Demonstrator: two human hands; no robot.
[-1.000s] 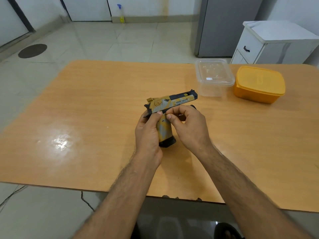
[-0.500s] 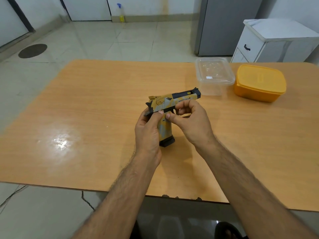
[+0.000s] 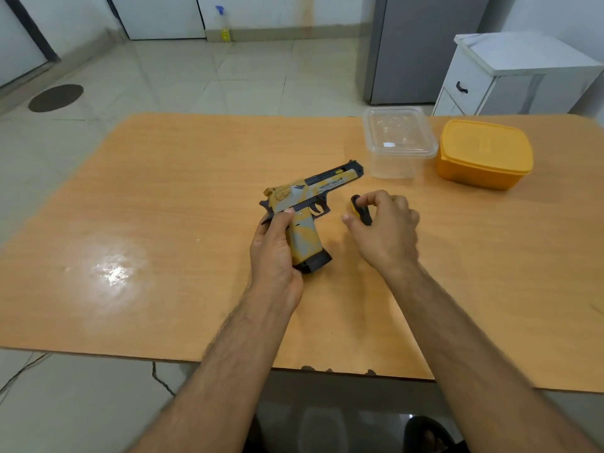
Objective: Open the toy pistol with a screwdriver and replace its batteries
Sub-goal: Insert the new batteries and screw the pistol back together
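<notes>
A yellow, grey and black toy pistol (image 3: pixel 310 194) is held over the middle of the wooden table (image 3: pixel 163 223), barrel pointing to the far right. My left hand (image 3: pixel 274 250) grips its handle from the left, thumb on the frame. To the right of the pistol, my right hand (image 3: pixel 385 230) pinches a small black and yellow piece (image 3: pixel 359 209), apart from the pistol. What the piece is cannot be told. No screwdriver is in view.
A clear plastic container (image 3: pixel 397 142) with a lid stands at the back right of the table, and a closed orange container (image 3: pixel 483 155) beside it. A white cabinet (image 3: pixel 516 76) and a grey fridge (image 3: pixel 421 47) stand beyond the table.
My right hand has come away from the pistol to the right, holding a small black and yellow piece. My left hand still holds the handle, and the trigger guard now shows.
</notes>
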